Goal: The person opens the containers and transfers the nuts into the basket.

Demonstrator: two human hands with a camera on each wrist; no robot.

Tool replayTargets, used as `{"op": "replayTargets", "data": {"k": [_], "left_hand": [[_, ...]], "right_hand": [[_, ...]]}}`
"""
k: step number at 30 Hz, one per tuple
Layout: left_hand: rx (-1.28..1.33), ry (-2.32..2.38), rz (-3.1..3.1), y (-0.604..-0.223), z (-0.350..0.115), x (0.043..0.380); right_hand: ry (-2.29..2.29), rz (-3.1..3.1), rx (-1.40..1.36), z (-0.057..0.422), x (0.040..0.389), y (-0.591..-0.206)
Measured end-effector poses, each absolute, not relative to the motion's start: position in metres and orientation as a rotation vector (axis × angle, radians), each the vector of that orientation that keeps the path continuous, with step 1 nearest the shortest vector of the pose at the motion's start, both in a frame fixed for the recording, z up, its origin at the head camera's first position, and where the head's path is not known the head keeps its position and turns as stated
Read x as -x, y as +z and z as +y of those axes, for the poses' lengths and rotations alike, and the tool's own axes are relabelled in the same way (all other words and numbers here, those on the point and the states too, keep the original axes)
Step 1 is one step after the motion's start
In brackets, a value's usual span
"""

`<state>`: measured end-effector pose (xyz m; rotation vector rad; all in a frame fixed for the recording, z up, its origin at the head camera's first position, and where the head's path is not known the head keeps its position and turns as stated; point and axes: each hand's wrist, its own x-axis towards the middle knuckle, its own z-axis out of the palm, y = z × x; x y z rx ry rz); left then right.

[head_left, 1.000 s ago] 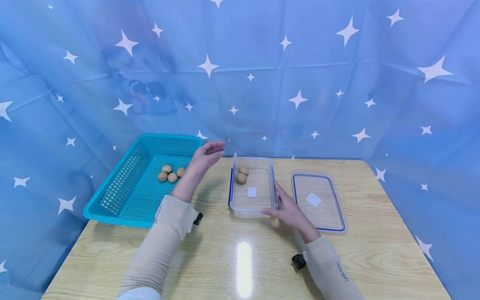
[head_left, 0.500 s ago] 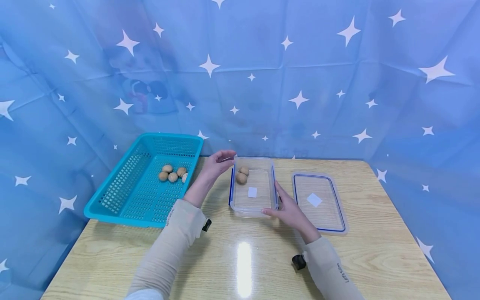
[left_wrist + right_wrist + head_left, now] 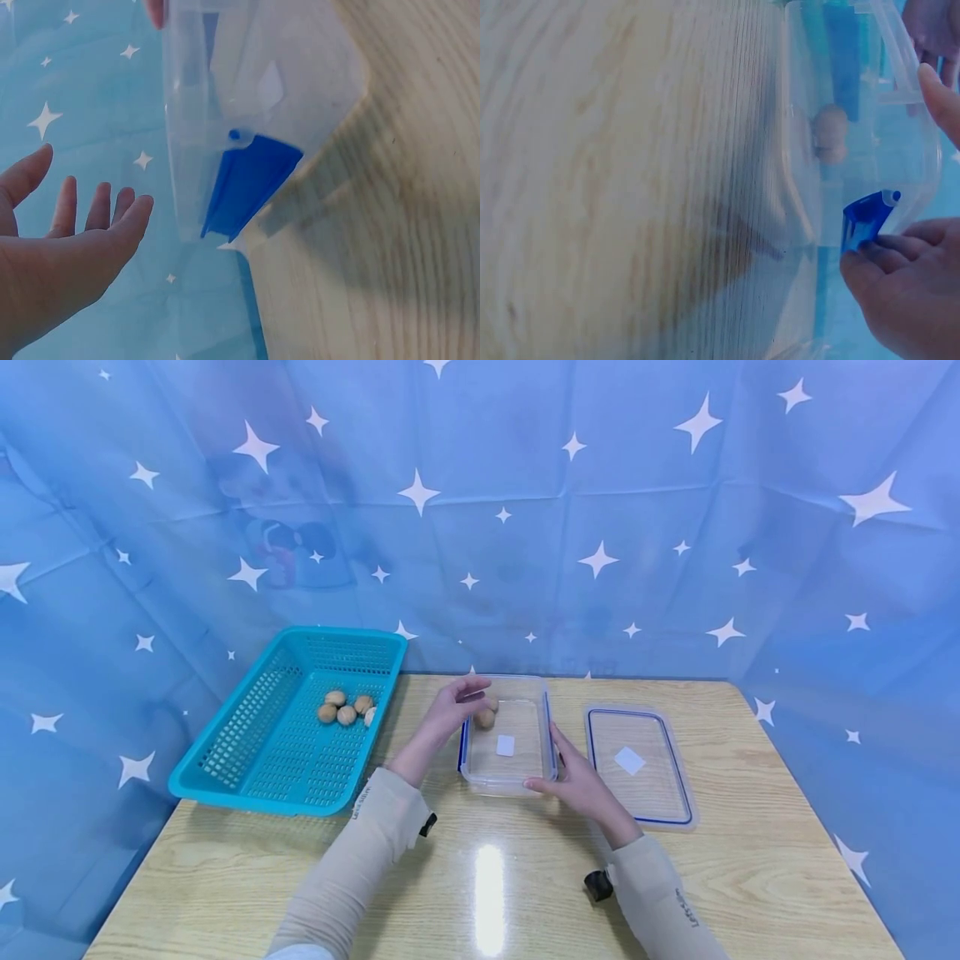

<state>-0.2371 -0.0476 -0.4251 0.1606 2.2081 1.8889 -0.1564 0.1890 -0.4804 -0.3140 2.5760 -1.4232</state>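
My left hand (image 3: 453, 706) is above the left wall of a clear plastic food container (image 3: 517, 764) with blue clips. Its fingers are spread and loosely bent in the left wrist view, and no object shows between them. Two walnuts (image 3: 486, 720) lie inside the container by its left wall, partly covered by the left fingers in the head view. On the container's right side, my right hand (image 3: 581, 781) grips the wall, thumb at the near corner and fingers along the side. From the right wrist, those fingers touch a blue clip (image 3: 864, 217) hanging down.
A turquoise perforated basket (image 3: 262, 752) stands at the left of the wooden table (image 3: 420, 893), with several walnuts (image 3: 346, 715) on its floor. To the right of the container lies its clear lid (image 3: 652, 777) with a blue seal. A blue star-patterned curtain (image 3: 637, 468) hangs behind.
My left hand has moved rightward from the basket's edge to above the container's left side. The right hand and the container stay in place.
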Motion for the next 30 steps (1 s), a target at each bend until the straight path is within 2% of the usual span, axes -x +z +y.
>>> {"op": "replayTargets", "data": {"k": [20, 30], "left_hand": [[-0.142, 1.724, 2.284, -0.446, -0.004, 0.228], [0.009, 1.651, 2.433, -0.471, 0.012, 0.228]], "right_hand": [[-1.422, 2.584, 0.315, 0.189, 0.154, -0.481], [-1.414, 2.59, 0.321, 0.189, 0.156, -0.483]]}}
